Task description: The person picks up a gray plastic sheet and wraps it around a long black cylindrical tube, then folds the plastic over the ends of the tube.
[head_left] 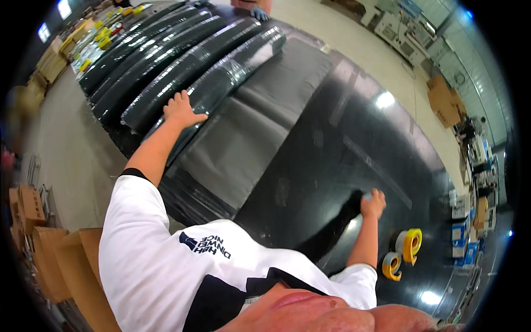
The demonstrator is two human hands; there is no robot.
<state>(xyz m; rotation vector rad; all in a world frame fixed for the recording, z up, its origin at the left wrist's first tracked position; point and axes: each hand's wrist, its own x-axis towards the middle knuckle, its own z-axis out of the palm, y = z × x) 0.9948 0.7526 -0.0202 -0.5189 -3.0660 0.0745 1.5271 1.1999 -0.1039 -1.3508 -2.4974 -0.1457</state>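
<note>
My left hand [184, 112] lies with spread fingers and thumb on the nearest of several long, shiny black rolls wrapped in clear film [221, 83]. Beside that roll, a dark grey sheet [243, 149] with creases is laid flat over the black table [326, 160]. My right hand [374, 203] is above the bare part of the table, its fingers curled in. A small pale patch shows at its fingertips, too unclear to name. To the right of that forearm are two tape rolls in yellow holders, a larger one [411, 246] and a smaller one [391, 266].
Across the table, another person's gloved hand [260, 14] is at the far end of the rolls. Yellow-topped items [102, 39] crowd the far left. Cardboard boxes [77, 265] stand at lower left, another carton [444, 102] on the floor at right. Machines [401, 36] stand behind.
</note>
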